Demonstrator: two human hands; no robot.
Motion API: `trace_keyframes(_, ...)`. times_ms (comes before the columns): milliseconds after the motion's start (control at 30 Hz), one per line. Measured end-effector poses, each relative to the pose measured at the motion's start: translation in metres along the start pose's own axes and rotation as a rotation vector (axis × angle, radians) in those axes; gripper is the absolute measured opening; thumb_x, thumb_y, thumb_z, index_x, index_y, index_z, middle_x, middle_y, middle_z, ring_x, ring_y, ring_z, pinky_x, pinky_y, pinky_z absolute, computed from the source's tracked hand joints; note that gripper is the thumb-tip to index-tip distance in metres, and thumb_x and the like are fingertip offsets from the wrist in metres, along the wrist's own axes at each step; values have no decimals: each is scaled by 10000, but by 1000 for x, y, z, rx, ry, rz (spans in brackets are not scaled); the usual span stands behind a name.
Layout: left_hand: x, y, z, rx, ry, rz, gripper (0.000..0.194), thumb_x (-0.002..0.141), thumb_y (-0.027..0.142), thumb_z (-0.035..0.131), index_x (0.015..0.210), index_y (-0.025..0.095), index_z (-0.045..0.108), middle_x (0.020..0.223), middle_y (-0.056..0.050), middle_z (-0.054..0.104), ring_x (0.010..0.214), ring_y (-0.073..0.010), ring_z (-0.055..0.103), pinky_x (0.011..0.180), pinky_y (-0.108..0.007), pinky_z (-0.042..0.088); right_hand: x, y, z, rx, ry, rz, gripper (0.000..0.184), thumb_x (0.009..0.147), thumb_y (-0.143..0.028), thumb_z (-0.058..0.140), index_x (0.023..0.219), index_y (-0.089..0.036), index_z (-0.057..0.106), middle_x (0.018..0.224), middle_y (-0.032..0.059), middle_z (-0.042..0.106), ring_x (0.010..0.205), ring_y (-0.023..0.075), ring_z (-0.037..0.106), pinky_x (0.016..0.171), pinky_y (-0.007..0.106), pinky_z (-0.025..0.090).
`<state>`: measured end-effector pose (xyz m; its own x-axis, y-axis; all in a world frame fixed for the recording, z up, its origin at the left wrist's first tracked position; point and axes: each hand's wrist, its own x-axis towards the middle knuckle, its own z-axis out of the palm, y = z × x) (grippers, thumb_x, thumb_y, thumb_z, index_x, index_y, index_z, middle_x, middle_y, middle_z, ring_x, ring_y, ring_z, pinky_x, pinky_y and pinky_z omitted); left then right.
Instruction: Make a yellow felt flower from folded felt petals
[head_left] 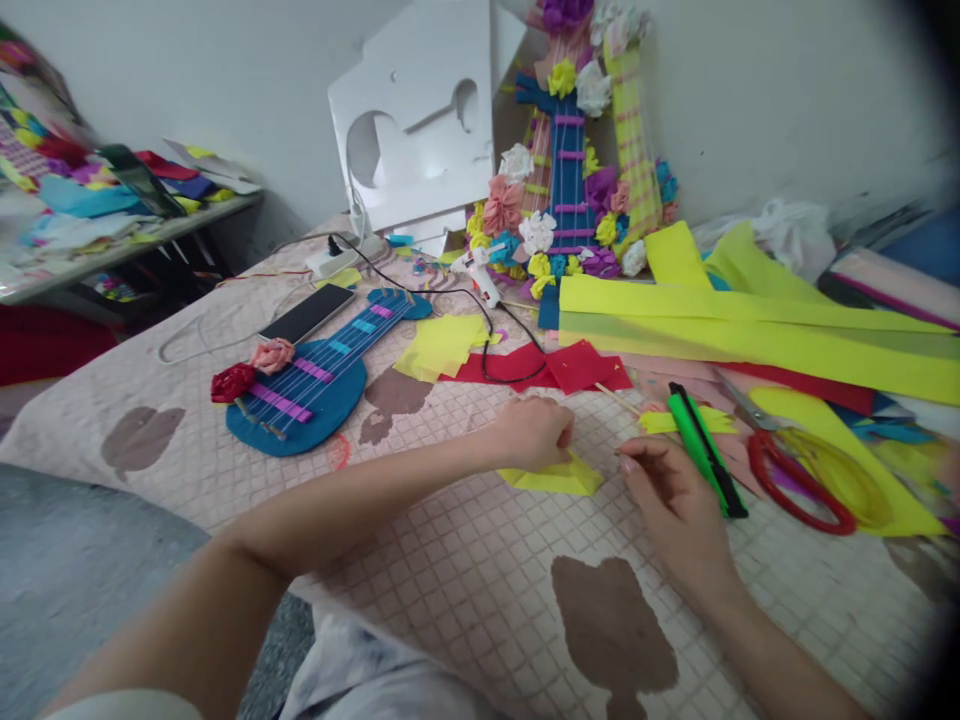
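My left hand (pixel 534 432) rests closed on a small folded yellow paper piece (pixel 559 477) on the quilted table cover (pixel 450 560), pinching its upper edge. My right hand (pixel 671 500) lies just right of the paper with fingers curled around a green and black utility knife (pixel 705 450), whose tip points away from me. A thin wooden stick (pixel 619 400) lies on the cover just beyond both hands.
Red-handled scissors (pixel 795 480) lie right of the knife on yellow sheets (pixel 750 330). A blue felt guitar (pixel 315 385), a phone (pixel 307 313), a glue gun (pixel 476 270) with black cable, red felt scraps (pixel 577 365) and flower-decorated guitars (pixel 570 170) stand farther back.
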<state>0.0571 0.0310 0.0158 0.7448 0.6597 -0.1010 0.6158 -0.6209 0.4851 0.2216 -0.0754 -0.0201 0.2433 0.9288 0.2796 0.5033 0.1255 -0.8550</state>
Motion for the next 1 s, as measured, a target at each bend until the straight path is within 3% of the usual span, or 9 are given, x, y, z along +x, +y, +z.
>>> trace_keyframes(133, -4, -5, -4, -135, 16, 7, 94, 684, 204, 651, 703, 172, 565, 781, -23, 616, 758, -180, 576, 605, -263, 426, 0, -2, -1, 5, -17, -17, 104, 845, -297, 546, 931, -240, 561, 900, 29, 560, 848, 181, 552, 747, 327, 466)
trace_keyframes(267, -9, -17, -4, -367, 118, -88, 174, 675, 170, 656, 805, 171, 540, 704, 16, 600, 648, -131, 567, 555, -226, 417, -1, -5, 0, -10, -21, -60, 100, 844, -291, 546, 928, -239, 560, 882, 28, 550, 824, 177, 552, 729, 323, 474)
trace_keyframes(533, -22, -36, 1, -496, 288, -262, 161, 735, 135, 553, 848, 175, 445, 781, -4, 573, 664, -125, 580, 540, -226, 459, -6, -12, 6, -125, -80, -204, 123, 855, -226, 509, 975, -225, 537, 902, 42, 559, 786, 178, 560, 695, 332, 480)
trace_keyframes(633, -28, -34, 5, -574, 272, -273, 143, 758, 99, 506, 847, 180, 428, 816, 1, 568, 581, -98, 590, 478, -209, 471, -9, -19, 9, -209, -152, -327, 117, 860, -198, 503, 973, -227, 518, 894, 42, 548, 748, 167, 537, 665, 320, 475)
trace_keyframes(733, -34, -23, 10, -794, 249, -317, 142, 796, 97, 483, 872, 190, 408, 866, 3, 561, 494, -71, 583, 449, -226, 502, -12, -26, 15, -295, -231, -434, 161, 834, -226, 569, 971, -228, 484, 925, 55, 537, 821, 195, 533, 691, 338, 487)
trace_keyframes(867, -49, -8, 13, -1157, 222, -401, 160, 802, 103, 529, 842, 187, 399, 844, 1, 549, 638, -88, 626, 615, -288, 575, -14, -26, 21, -444, -294, -474, 128, 836, -188, 556, 935, -224, 482, 934, 68, 530, 886, 227, 529, 754, 390, 489)
trace_keyframes(933, -60, -6, 14, -1172, 200, -355, 179, 787, 101, 551, 861, 184, 411, 886, -12, 551, 723, -98, 630, 678, -300, 576, -14, -23, 20, -494, -316, -476, 95, 865, -135, 485, 907, -220, 498, 919, 68, 543, 866, 221, 533, 752, 392, 487)
trace_keyframes(1000, -72, -9, 15, -1012, 186, -258, 229, 762, 97, 562, 914, 186, 415, 910, -15, 552, 690, -98, 614, 641, -298, 565, -13, -20, 17, -511, -336, -479, 127, 880, -111, 445, 895, -215, 516, 906, 67, 561, 852, 216, 537, 748, 389, 487)
